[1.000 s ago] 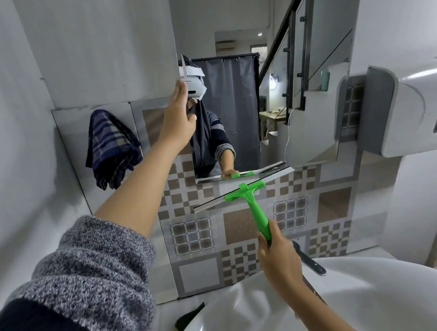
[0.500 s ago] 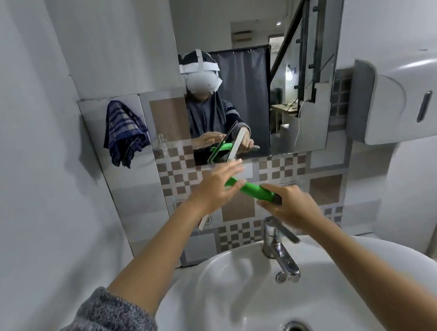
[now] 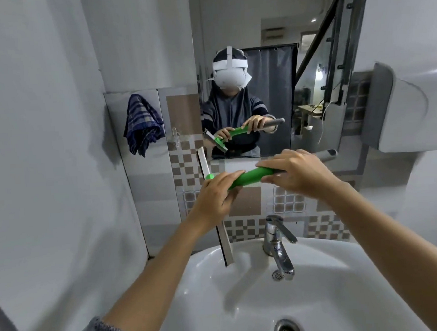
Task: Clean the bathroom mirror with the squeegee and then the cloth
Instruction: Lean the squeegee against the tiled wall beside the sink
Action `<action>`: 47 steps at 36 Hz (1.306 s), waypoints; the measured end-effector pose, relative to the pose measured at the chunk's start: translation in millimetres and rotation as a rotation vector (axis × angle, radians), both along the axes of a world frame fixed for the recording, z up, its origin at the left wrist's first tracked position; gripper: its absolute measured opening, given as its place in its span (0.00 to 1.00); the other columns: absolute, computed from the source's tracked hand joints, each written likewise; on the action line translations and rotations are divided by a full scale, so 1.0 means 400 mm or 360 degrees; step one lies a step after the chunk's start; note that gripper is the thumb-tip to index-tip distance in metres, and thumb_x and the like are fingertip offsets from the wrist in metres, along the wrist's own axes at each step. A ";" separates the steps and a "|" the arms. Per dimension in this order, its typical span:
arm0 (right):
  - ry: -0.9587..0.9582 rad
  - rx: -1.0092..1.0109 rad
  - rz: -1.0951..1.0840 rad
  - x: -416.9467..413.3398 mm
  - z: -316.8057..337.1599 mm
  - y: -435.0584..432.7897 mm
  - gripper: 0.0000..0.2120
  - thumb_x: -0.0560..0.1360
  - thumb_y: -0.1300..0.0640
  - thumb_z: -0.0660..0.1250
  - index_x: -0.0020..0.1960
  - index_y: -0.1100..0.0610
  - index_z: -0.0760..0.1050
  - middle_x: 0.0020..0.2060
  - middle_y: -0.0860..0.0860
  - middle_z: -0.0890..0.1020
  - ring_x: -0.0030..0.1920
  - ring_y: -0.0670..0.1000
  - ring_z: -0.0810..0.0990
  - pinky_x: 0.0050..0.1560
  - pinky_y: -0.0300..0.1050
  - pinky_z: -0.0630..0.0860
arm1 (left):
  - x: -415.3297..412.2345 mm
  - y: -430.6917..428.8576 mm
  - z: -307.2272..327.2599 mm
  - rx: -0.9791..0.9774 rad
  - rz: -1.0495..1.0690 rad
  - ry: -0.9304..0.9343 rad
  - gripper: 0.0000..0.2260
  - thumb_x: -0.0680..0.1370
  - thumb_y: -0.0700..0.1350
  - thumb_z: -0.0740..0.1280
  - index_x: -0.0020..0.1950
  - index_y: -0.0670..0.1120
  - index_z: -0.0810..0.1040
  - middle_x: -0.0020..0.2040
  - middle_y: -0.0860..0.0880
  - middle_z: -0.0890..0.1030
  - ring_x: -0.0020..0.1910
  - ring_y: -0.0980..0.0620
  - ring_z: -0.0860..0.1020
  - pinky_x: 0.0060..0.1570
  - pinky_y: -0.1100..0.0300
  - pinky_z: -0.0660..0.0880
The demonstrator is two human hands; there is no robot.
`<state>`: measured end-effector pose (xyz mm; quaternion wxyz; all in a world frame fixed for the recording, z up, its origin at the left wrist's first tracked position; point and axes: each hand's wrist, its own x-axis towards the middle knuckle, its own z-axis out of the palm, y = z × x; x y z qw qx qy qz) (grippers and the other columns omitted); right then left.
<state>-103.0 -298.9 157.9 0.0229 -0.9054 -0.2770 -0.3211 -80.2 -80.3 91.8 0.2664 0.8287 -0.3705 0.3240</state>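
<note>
I hold the green squeegee level over the sink, below the mirror. My left hand grips it near the head, where the long blade hangs almost straight down toward the basin. My right hand is closed around the handle further back, and the grey handle end sticks out to the right. A blue checked cloth hangs on the tiled wall to the left of the mirror. The mirror reflects a person holding the squeegee with both hands.
A white sink with a chrome tap and a drain lies just below my hands. A white paper dispenser juts from the wall at the right. A plain wall closes in on the left.
My left hand came down off the mirror's edge and took hold of the squeegee near its head. The squeegee left the glass and swung from upright to level, blade now hanging down.
</note>
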 end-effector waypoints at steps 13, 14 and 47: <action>-0.0143 0.1093 0.0113 0.013 -0.100 0.302 0.29 0.76 0.54 0.65 0.73 0.60 0.61 0.75 0.60 0.54 0.74 0.55 0.52 0.70 0.47 0.52 | -0.056 0.079 -0.094 -0.0748 0.0566 0.0013 0.20 0.78 0.52 0.54 0.69 0.47 0.65 0.54 0.49 0.75 0.53 0.62 0.67 0.57 0.61 0.63; -0.0019 0.1194 0.0159 0.008 -0.101 0.332 0.31 0.76 0.53 0.64 0.74 0.60 0.57 0.76 0.58 0.50 0.74 0.52 0.49 0.69 0.43 0.51 | -0.061 0.080 -0.102 -0.0821 0.0571 0.0061 0.21 0.78 0.53 0.53 0.69 0.47 0.65 0.54 0.50 0.74 0.52 0.63 0.67 0.58 0.58 0.66; 0.1176 0.1733 0.0744 0.264 -0.302 0.554 0.41 0.70 0.69 0.70 0.74 0.45 0.54 0.69 0.55 0.67 0.67 0.52 0.70 0.61 0.45 0.75 | 0.052 0.248 -0.271 -0.1245 0.0447 0.0961 0.25 0.76 0.37 0.66 0.63 0.63 0.64 0.53 0.60 0.75 0.53 0.61 0.76 0.52 0.66 0.76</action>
